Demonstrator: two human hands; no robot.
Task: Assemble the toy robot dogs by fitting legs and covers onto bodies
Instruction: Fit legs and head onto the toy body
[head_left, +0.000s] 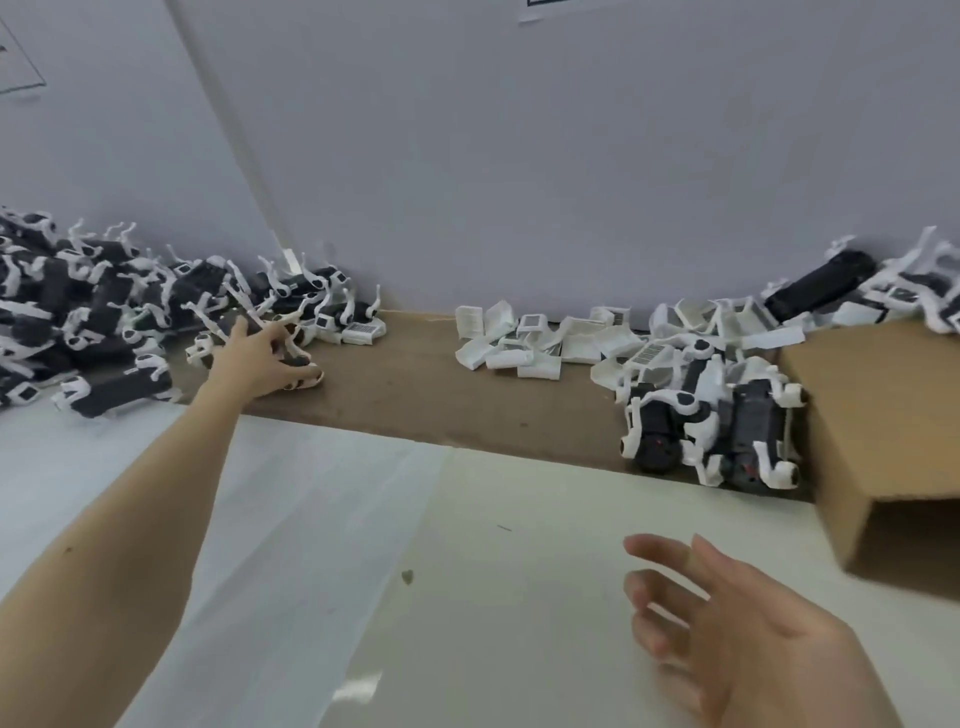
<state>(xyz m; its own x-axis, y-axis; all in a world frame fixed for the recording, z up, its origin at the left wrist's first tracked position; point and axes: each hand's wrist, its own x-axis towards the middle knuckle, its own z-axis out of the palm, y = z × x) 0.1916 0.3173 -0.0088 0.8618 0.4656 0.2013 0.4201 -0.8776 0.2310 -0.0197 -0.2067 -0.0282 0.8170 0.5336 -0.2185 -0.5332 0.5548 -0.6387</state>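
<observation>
Left hand (260, 353) stretched far out, fingers curled around a black body with white legs (249, 322) at the near edge of the big dog pile (93, 322), far left on the surface (467, 571). Right hand (727, 623) hovers low, fingers spread, holding nothing. White covers (524, 338) heaped mid-back; two assembled dogs (711, 426) just beside a cardboard box (883, 441).
</observation>
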